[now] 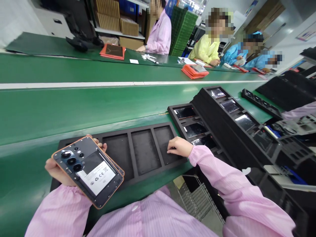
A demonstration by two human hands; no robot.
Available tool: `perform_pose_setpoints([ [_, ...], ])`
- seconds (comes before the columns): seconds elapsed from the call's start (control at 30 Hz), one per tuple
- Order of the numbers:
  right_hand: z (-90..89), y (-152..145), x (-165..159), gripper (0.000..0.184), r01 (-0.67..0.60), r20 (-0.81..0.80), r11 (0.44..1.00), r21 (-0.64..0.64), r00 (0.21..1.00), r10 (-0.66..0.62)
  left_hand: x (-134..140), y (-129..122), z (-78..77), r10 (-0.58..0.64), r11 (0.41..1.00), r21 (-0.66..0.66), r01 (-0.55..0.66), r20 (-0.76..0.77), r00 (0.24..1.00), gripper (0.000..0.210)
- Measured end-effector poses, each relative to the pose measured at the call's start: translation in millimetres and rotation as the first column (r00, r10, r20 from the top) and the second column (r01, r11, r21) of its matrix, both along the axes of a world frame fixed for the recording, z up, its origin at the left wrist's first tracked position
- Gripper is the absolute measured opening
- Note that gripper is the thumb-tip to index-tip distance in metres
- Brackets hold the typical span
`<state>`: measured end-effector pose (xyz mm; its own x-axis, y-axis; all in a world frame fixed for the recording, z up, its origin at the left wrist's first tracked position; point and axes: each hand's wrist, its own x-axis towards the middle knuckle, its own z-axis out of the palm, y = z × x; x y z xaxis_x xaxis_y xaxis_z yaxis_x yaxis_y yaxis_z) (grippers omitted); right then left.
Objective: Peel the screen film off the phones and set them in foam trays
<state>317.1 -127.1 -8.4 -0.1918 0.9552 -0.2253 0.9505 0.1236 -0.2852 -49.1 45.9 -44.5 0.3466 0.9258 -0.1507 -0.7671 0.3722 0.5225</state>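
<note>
Phones (89, 172), apparently two, stacked, are clamped in the left hand (60, 172) over the left of the tray (156, 146), long axis far-left to near-right. Right hand (179, 146), well right, fingers loosely parted, shows nothing held at the rightmost pocket (162, 137).

The slim rectangular phone (86, 171) I see is dark grey edged in orange, its rectangular white label (98, 181) printed in black; the person's long pink cloth sleeves (229, 184) carry fine stripes. The compartmented foam tray (145, 151) is plain black, the long flat bench (74, 105) green, and the cloth smocks (161, 34) across it pink, yellow and blue.
</note>
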Motion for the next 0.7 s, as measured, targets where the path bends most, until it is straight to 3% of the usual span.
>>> perform_pose_setpoints([
  [0.13, 11.4, 4, -6, 0.024, 0.096, -0.010, 0.986, 0.134, 0.995, -0.095, 10, -10, 14.4, 0.087, 0.996, 0.040, -0.086, -0.019, 0.996, 0.073],
  [0.23, 19.8, 21, -30, 0.023, 0.178, -0.116, 0.929, 0.323, 0.982, -0.148, 18, -16, 28.4, 0.072, 0.996, 0.049, -0.072, -0.006, 0.997, 0.075],
  [0.3, 26.2, 39, -57, 0.020, 0.227, -0.307, 0.876, 0.426, 0.947, -0.096, 22, -17, 36.4, 0.048, 0.992, 0.117, -0.049, 0.015, 0.999, 0.072],
  [0.37, 32.4, 58, -91, 0.042, 0.177, -0.461, 0.880, 0.440, 0.886, 0.052, 23, -16, 42.0, 0.014, 0.969, 0.245, -0.016, 0.009, 1.000, 0.070],
  [0.47, 35.1, 83, -142, 0.111, -0.069, -0.566, 0.923, 0.380, 0.772, 0.291, 25, -19, 45.1, 0.032, 0.853, 0.522, 0.027, -0.104, 0.994, 0.083],
  [0.53, 28.8, 95, -167, 0.134, -0.155, -0.616, 0.925, 0.347, 0.706, 0.349, 27, -24, 44.2, 0.121, 0.730, 0.683, 0.037, -0.182, 0.976, 0.093],
  [0.6, 16.4, 102, -181, 0.131, -0.122, -0.669, 0.931, 0.343, 0.664, 0.333, 30, -29, 42.3, 0.197, 0.637, 0.769, 0.050, -0.225, 0.954, 0.098],
  [0.7, -4.3, 106, -186, 0.107, -0.048, -0.696, 0.919, 0.391, 0.638, 0.330, 33, -34, 38.4, 0.269, 0.547, 0.833, 0.082, -0.267, 0.925, 0.101],
])
